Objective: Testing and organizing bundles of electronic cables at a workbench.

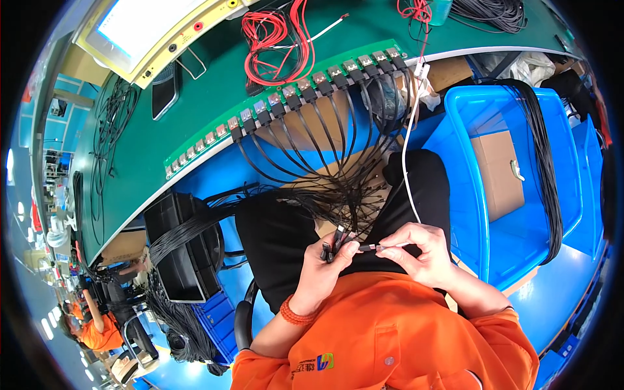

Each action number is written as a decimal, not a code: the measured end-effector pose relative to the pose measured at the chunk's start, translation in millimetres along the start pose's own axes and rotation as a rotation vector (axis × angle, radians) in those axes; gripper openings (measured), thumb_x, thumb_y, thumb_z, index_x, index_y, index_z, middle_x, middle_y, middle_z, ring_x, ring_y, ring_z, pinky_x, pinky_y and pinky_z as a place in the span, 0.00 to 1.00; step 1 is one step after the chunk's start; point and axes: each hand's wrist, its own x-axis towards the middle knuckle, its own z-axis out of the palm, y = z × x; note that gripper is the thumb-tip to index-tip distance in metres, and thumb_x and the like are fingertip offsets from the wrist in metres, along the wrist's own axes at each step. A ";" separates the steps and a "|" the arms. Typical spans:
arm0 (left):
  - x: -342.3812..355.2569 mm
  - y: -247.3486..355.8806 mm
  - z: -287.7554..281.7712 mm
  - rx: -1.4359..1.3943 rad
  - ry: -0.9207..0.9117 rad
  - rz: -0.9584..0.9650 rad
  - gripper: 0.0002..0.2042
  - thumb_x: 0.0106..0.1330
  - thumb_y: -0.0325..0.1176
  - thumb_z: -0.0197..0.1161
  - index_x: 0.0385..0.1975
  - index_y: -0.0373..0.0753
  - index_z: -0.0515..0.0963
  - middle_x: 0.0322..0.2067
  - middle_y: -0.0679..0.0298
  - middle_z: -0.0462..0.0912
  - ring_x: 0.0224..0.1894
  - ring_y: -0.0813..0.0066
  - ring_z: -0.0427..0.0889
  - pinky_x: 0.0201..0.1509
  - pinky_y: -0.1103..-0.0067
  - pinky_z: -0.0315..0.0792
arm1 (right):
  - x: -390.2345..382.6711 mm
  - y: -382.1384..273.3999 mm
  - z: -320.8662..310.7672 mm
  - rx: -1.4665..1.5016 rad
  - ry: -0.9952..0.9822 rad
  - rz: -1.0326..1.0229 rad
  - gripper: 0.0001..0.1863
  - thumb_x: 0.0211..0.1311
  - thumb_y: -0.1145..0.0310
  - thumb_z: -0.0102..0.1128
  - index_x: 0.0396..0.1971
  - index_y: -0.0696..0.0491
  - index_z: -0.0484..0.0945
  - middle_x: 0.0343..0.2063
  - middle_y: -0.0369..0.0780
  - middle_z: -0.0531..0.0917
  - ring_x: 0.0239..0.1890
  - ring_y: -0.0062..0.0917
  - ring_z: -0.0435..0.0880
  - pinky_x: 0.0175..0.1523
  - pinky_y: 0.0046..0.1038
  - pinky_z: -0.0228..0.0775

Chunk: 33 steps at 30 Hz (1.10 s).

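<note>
My left hand (325,266) is closed round several black cable plugs (335,244), whose ends stick up between the fingers. One black plug (367,247) points from its fingertips toward my right hand (421,252). My right hand pinches the end of a white cable (408,162), which meets that black plug; how far they are joined I cannot tell. The bundle of thin black cables (344,195) lies over my lap. Ahead, a long green circuit board (214,146) with a row of metal sockets runs along the table edge, black cables plugged into many of them.
A yellow-cased instrument (149,71) stands on the green table (214,78), near red and black wires (266,39). To my right is a blue bin (484,227) with a cardboard box (497,175) and hanging black cables (546,169). A black crate (185,276) stands left. Another person (101,331) sits far left.
</note>
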 end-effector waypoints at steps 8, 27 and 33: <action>-1.5 0.3 -4.7 0.090 -0.035 0.002 0.06 0.61 0.29 0.59 0.28 0.33 0.72 0.16 0.75 0.65 0.17 0.90 0.57 0.19 0.88 0.50 | 3.3 -0.9 -4.8 -0.094 -0.043 -0.007 0.05 0.48 0.77 0.64 0.27 0.57 0.78 0.22 0.40 0.81 0.24 0.22 0.82 0.29 0.20 0.73; -15.1 -3.6 -3.4 0.240 -0.204 -0.025 0.09 0.62 0.32 0.57 0.27 0.32 0.77 0.20 0.73 0.70 0.23 0.88 0.62 0.27 0.88 0.58 | -7.8 -4.7 -4.8 0.043 -0.103 0.160 0.05 0.53 0.81 0.57 0.31 0.59 0.77 0.25 0.41 0.81 0.30 0.23 0.83 0.35 0.20 0.74; -12.8 2.2 -6.7 0.313 -0.259 -0.045 0.09 0.61 0.33 0.59 0.27 0.32 0.77 0.18 0.74 0.69 0.22 0.89 0.62 0.25 0.87 0.56 | -8.2 0.4 2.2 0.088 -0.072 0.091 0.04 0.51 0.81 0.59 0.28 0.58 0.78 0.25 0.40 0.82 0.28 0.24 0.82 0.32 0.21 0.73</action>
